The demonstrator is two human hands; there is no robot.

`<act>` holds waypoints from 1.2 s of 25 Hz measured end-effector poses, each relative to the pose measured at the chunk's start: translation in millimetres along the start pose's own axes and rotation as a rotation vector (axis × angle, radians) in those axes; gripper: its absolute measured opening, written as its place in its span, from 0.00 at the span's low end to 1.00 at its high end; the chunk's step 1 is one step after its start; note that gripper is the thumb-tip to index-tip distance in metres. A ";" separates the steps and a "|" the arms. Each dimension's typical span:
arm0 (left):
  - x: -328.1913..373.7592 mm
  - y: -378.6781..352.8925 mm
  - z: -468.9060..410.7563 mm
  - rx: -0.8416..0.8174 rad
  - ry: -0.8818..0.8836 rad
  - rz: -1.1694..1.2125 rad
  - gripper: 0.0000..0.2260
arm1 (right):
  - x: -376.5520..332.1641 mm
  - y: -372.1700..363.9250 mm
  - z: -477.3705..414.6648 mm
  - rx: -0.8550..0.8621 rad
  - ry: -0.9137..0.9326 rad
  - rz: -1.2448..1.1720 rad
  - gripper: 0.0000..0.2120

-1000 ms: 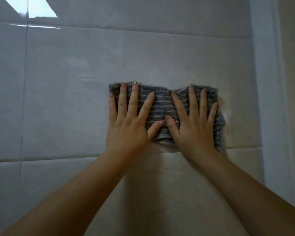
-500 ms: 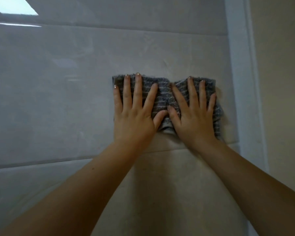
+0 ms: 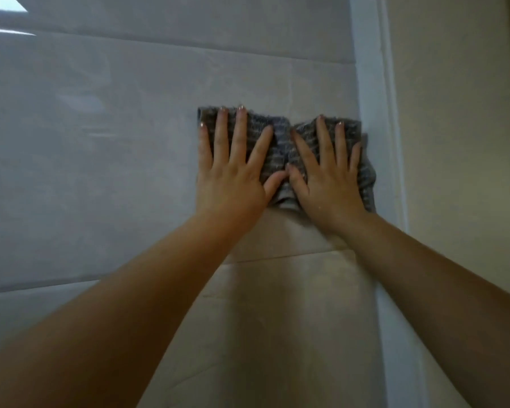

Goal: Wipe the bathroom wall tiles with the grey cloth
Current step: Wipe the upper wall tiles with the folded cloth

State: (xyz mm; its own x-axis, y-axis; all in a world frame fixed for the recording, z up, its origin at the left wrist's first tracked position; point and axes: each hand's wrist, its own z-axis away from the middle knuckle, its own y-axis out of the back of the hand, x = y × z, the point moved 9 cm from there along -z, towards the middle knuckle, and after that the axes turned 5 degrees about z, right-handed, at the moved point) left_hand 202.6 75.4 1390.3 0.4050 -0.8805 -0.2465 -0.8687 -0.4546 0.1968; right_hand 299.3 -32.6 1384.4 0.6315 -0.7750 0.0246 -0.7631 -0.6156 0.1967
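Note:
The grey striped cloth [image 3: 280, 148] lies flat against the pale wall tiles [image 3: 100, 157], bunched a little in the middle. My left hand [image 3: 233, 169] presses on its left half with straight, spread fingers. My right hand [image 3: 327, 175] presses its right half the same way, thumbs nearly touching. The cloth's right edge reaches the white corner trim [image 3: 374, 83]. Much of the cloth is hidden under my palms.
A horizontal grout line [image 3: 277, 257] runs below the hands and another above them. Right of the white trim stands a beige wall [image 3: 454, 142]. A bright window reflection [image 3: 3, 4] shows on the tiles at the top left.
Both hands have slid the cloth to the right along the tile, up to the white corner trim. The cloth is more bunched between the hands.

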 end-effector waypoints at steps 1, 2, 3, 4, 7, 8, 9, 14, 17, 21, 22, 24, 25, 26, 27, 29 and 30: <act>6.6 -2.3 -11.6 -0.013 0.022 -0.004 0.32 | 10.7 -0.2 -6.2 -0.013 -0.028 -0.003 0.31; 12.8 -5.0 -16.8 -0.022 0.031 -0.007 0.33 | 17.3 -0.3 -6.2 -0.008 -0.046 -0.014 0.31; 18.2 -7.5 -16.2 -0.025 0.025 -0.009 0.33 | 21.7 -0.8 -1.1 0.004 -0.060 -0.035 0.31; 22.2 -8.7 -10.0 -0.021 0.005 -0.010 0.32 | 24.2 -2.2 7.8 0.014 -0.066 -0.058 0.31; 31.1 -11.8 26.3 0.016 -0.089 0.032 0.32 | 23.7 -8.3 47.6 0.046 -0.037 -0.088 0.30; 35.1 -14.0 40.4 0.020 -0.115 0.051 0.32 | 24.2 -10.5 62.6 0.049 -0.029 -0.087 0.30; 39.5 -17.2 54.6 0.015 -0.142 0.064 0.32 | 25.5 -12.2 76.7 0.050 -0.027 -0.086 0.30; 32.1 -17.8 100.2 -0.003 -0.237 0.030 0.29 | -6.0 -15.8 112.2 0.054 -0.101 -0.008 0.31; 8.3 -8.8 87.6 0.029 -0.228 0.001 0.29 | -35.1 -14.1 91.3 0.040 -0.029 0.008 0.30; 9.2 -5.9 61.9 0.027 -0.192 0.024 0.31 | -5.1 -13.2 72.2 0.007 0.094 0.021 0.30; 10.2 -5.9 59.5 0.020 -0.192 0.027 0.31 | 2.7 -13.3 73.5 0.005 0.036 0.006 0.31; 4.9 -4.3 64.2 0.017 -0.202 0.016 0.32 | -1.1 -12.4 83.8 0.019 -0.102 -0.014 0.32; -2.4 -3.3 71.1 0.017 -0.203 0.006 0.32 | -13.4 -13.5 91.5 0.023 -0.138 -0.012 0.32; -10.5 -2.0 78.9 0.013 -0.205 0.002 0.32 | -27.3 -15.3 99.1 0.023 -0.150 -0.007 0.33; -20.0 0.0 86.0 0.012 -0.210 0.004 0.32 | -40.3 -16.7 104.5 0.020 -0.150 -0.005 0.33; -42.1 6.9 95.0 0.019 -0.216 0.000 0.32 | -61.6 -15.1 104.0 0.020 -0.135 -0.007 0.34; -55.8 10.9 98.3 0.018 -0.210 -0.012 0.32 | -73.9 -12.8 100.0 0.025 -0.122 -0.012 0.34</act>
State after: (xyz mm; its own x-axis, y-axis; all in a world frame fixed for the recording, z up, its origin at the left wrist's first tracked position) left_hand 142.5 132.7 1313.0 0.3484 -0.8271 -0.4411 -0.8701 -0.4604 0.1759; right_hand 248.6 18.3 1282.0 0.6205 -0.7781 -0.0978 -0.7596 -0.6273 0.1717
